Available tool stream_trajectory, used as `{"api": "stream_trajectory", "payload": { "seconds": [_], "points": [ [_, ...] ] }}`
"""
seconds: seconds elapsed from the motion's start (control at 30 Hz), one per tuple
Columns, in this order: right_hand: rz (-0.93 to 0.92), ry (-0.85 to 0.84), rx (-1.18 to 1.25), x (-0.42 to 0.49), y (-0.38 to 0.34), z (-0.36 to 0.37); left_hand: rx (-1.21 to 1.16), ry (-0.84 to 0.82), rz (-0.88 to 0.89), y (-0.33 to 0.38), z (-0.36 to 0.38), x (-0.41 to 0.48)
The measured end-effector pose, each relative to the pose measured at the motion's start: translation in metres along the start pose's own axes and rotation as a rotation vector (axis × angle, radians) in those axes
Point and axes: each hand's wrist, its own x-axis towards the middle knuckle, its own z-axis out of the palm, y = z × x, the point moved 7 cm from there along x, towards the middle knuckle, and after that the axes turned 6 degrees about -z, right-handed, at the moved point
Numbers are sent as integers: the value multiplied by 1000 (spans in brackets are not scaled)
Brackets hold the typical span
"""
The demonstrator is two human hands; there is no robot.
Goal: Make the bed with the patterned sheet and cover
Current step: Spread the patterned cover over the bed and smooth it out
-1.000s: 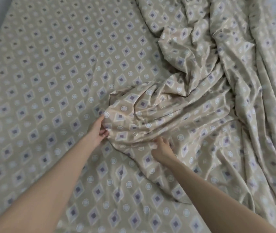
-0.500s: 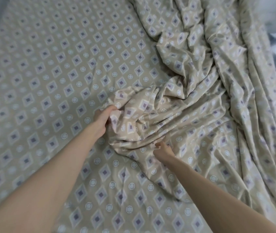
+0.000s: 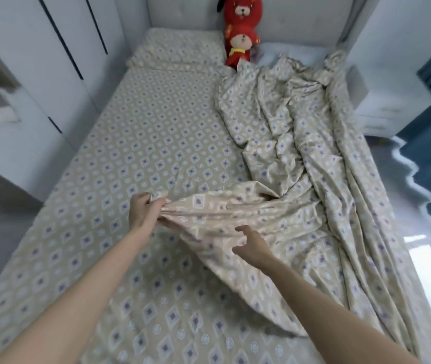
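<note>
Our cover (image 3: 301,153) lies rumpled on the right half of the sheet (image 3: 143,143). Its long axis runs from the headboard (image 3: 301,22) toward us, and its near corner is drawn leftward. Our left hand (image 3: 143,210) clamps that bunched corner. Our right hand (image 3: 251,245) — pinching a moment ago — now hangs spread over the fabric, holding nothing. The sheet's left half lies bare up to the pillow (image 3: 180,52) — open room.

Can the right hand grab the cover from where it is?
Probably yes. The right hand is open just over the cover, with nothing between them, while the left hand grips its bunched edge.
</note>
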Motion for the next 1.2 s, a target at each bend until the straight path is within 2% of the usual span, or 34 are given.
{"api": "stream_trajectory", "payload": {
  "seconds": [0.13,0.3,0.43,0.63,0.73,0.83,0.87,1.0,1.13,1.2],
  "points": [
    [-96,-179,-59,-28,-35,15,171,48,163,33,-42,-36],
    [-195,-192,-79,-50,-74,37,284,-12,152,58,-76,-57],
    [-211,-108,-112,-53,-98,48,229,-99,109,64,-98,-49],
    [-142,79,-186,-51,-135,66,232,-358,72,58,-112,-9],
    [-43,166,-165,-56,-154,84,312,-451,92,51,-124,11],
    [48,291,-123,-66,-167,100,288,-567,60,53,-151,17],
    [85,337,-91,-71,-168,100,307,-611,21,53,-159,18],
    [142,491,33,-90,-179,100,660,-812,-44,37,-189,20],
    [150,604,113,-100,-188,103,609,-835,-30,41,-198,21],
    [196,542,98,-101,-189,114,550,-859,-63,46,-204,15]
  ]
}}
